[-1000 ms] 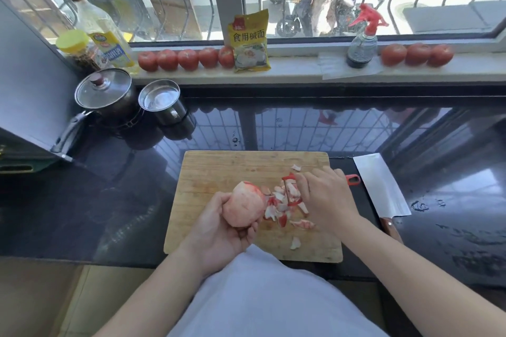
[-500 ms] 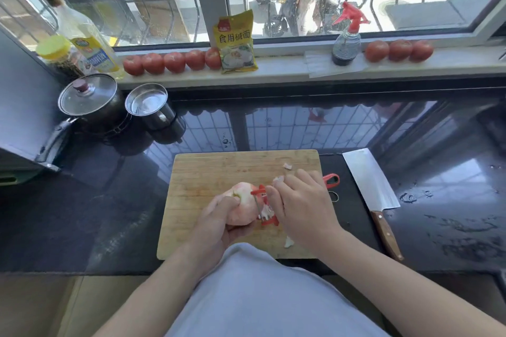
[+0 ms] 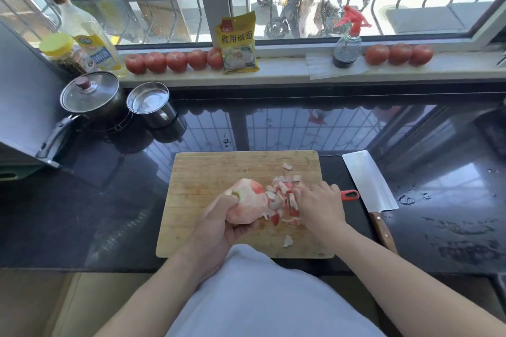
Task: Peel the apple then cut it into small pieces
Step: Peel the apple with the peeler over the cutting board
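Note:
My left hand (image 3: pixel 221 224) grips a mostly peeled apple (image 3: pixel 247 204), pale pink with a patch of red skin at its top right, held just above the wooden cutting board (image 3: pixel 219 172). My right hand (image 3: pixel 319 206) is closed around a red-handled peeler (image 3: pixel 349 195); only the handle's looped end shows past my fingers. A heap of red and white peel scraps (image 3: pixel 283 200) lies on the board between the apple and my right hand. A cleaver (image 3: pixel 368 182) with a wooden handle rests on the counter right of the board.
A lidded pot (image 3: pixel 91 97) and a steel cup (image 3: pixel 150 104) stand at the back left of the black counter (image 3: pixel 273 128). Tomatoes (image 3: pixel 175 61), a yellow packet (image 3: pixel 238 42), a spray bottle (image 3: pixel 346 41) and an oil bottle (image 3: pixel 90 38) line the window sill.
My right hand drew the peeler off the apple to the right, over the scraps. The apple was turned in my left hand, and my view shifted slightly.

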`<state>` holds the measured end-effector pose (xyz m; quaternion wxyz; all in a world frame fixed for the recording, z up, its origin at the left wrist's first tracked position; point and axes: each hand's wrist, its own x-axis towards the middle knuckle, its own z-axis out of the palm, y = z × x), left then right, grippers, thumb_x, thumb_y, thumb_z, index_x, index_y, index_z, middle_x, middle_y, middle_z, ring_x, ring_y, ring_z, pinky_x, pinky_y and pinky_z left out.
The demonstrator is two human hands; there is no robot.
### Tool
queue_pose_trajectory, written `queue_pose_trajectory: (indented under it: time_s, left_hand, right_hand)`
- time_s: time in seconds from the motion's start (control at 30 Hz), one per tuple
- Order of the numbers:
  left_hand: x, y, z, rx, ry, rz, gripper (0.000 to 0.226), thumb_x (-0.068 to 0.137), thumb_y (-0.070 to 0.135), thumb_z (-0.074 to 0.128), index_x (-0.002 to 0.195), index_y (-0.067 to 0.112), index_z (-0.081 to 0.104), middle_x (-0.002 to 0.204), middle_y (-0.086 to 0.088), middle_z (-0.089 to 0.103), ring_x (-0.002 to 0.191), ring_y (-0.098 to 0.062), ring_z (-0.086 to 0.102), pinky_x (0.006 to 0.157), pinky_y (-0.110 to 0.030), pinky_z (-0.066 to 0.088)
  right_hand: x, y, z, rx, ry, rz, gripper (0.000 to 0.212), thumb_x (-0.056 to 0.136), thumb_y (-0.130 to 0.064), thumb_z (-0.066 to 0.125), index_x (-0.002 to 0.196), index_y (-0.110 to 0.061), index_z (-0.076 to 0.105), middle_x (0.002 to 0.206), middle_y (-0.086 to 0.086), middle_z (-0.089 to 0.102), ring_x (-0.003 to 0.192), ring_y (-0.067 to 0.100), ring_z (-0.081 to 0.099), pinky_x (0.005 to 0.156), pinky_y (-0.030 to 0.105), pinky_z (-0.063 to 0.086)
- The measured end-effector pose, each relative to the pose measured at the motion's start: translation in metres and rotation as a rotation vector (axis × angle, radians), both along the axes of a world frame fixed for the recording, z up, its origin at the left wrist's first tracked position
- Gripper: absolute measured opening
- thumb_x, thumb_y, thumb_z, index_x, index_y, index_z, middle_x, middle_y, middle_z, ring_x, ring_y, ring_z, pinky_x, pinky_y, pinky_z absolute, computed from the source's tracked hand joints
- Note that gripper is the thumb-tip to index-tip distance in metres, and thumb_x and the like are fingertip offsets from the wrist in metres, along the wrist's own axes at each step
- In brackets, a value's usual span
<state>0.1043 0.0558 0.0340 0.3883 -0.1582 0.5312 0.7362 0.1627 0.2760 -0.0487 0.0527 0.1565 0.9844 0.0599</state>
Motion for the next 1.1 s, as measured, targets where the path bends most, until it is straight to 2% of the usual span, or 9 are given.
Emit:
queue_pose_trajectory:
  time_s: [0.07, 0.17, 0.27, 0.37, 0.5, 0.6, 0.77, 0.93, 1.1]
  left_hand:
    - [-0.001, -0.002, -0.003, -0.048, 0.035, -0.005, 0.026, 0.102, 0.012, 0.050, 0.127, 0.006, 0.057, 0.119, -0.020, 0.070, 0.099, -0.029, 0.067, 0.087, -0.044, 0.057]
    - [-0.002, -0.007, -0.009, -0.148, 0.082, -0.015, 0.025, 0.102, 0.013, 0.051, 0.126, 0.012, 0.057, 0.124, -0.017, 0.066, 0.102, -0.027, 0.065, 0.084, -0.039, 0.055]
    - [-0.001, -0.008, -0.012, -0.227, 0.094, -0.035, 0.027, 0.101, 0.014, 0.053, 0.126, 0.016, 0.059, 0.121, -0.015, 0.066, 0.097, -0.025, 0.061, 0.074, -0.032, 0.050]
    - [0.000, -0.005, -0.011, -0.251, 0.080, -0.043, 0.024, 0.100, 0.015, 0.051, 0.122, 0.015, 0.061, 0.116, -0.017, 0.065, 0.092, -0.026, 0.059, 0.069, -0.032, 0.049]
    - [0.001, -0.001, -0.011, -0.248, 0.119, -0.079, 0.032, 0.092, 0.026, 0.056, 0.120, 0.013, 0.062, 0.103, -0.015, 0.067, 0.079, -0.024, 0.060, 0.067, -0.036, 0.048]
    - [0.002, 0.000, -0.008, -0.253, 0.139, -0.123, 0.053, 0.076, 0.035, 0.058, 0.122, 0.010, 0.061, 0.095, -0.014, 0.068, 0.072, -0.022, 0.060, 0.067, -0.039, 0.047]
    - [0.001, -0.001, -0.009, -0.225, 0.157, -0.151, 0.056, 0.077, 0.034, 0.056, 0.123, 0.002, 0.060, 0.089, -0.016, 0.067, 0.067, -0.023, 0.058, 0.062, -0.038, 0.046]
    - [0.002, -0.002, -0.010, -0.211, 0.167, -0.106, 0.055, 0.076, 0.034, 0.056, 0.120, 0.002, 0.063, 0.089, -0.016, 0.066, 0.066, -0.023, 0.057, 0.056, -0.035, 0.044]
    - [-0.002, -0.003, -0.005, -0.111, 0.194, -0.077, 0.039, 0.092, 0.029, 0.054, 0.126, 0.009, 0.061, 0.108, -0.017, 0.068, 0.080, -0.021, 0.062, 0.062, -0.035, 0.049]
  right_hand:
    - [0.001, 0.005, 0.000, -0.004, -0.063, 0.001, 0.014, 0.084, -0.015, 0.060, 0.092, -0.025, 0.065, 0.081, 0.000, 0.065, 0.081, 0.027, 0.056, 0.073, 0.040, 0.037]
    - [-0.004, 0.001, 0.016, -0.016, -0.033, 0.009, 0.015, 0.088, -0.014, 0.055, 0.080, -0.026, 0.059, 0.074, 0.000, 0.061, 0.074, 0.027, 0.052, 0.069, 0.040, 0.038]
    - [-0.010, 0.004, 0.029, -0.089, 0.139, 0.040, 0.021, 0.092, -0.014, 0.057, 0.071, -0.018, 0.058, 0.060, 0.001, 0.056, 0.059, 0.030, 0.051, 0.062, 0.043, 0.043]
    - [-0.012, -0.002, 0.042, -0.258, 0.351, 0.122, 0.044, 0.098, -0.023, 0.053, 0.058, -0.026, 0.035, 0.057, -0.005, 0.053, 0.062, 0.025, 0.051, 0.063, 0.041, 0.043]
    - [-0.013, -0.023, 0.060, -0.346, 0.600, 0.264, 0.051, 0.105, -0.033, 0.039, 0.058, -0.020, 0.052, 0.058, -0.005, 0.051, 0.070, 0.022, 0.050, 0.068, 0.039, 0.040]
    - [-0.016, -0.033, 0.061, -0.320, 0.637, 0.327, 0.051, 0.105, -0.035, 0.041, 0.059, -0.018, 0.055, 0.059, -0.003, 0.049, 0.067, 0.024, 0.046, 0.068, 0.043, 0.042]
    - [-0.016, -0.033, 0.061, -0.277, 0.634, 0.338, 0.054, 0.106, -0.038, 0.038, 0.059, -0.018, 0.057, 0.058, -0.002, 0.050, 0.068, 0.026, 0.049, 0.068, 0.044, 0.043]
    - [-0.016, -0.016, 0.044, -0.169, 0.482, 0.291, 0.051, 0.104, -0.035, 0.042, 0.059, -0.020, 0.061, 0.059, -0.002, 0.057, 0.069, 0.025, 0.054, 0.066, 0.042, 0.042]
    - [0.002, 0.015, -0.004, -0.045, -0.070, 0.037, 0.019, 0.090, -0.015, 0.049, 0.083, -0.027, 0.062, 0.079, -0.003, 0.065, 0.076, 0.024, 0.054, 0.066, 0.036, 0.033]
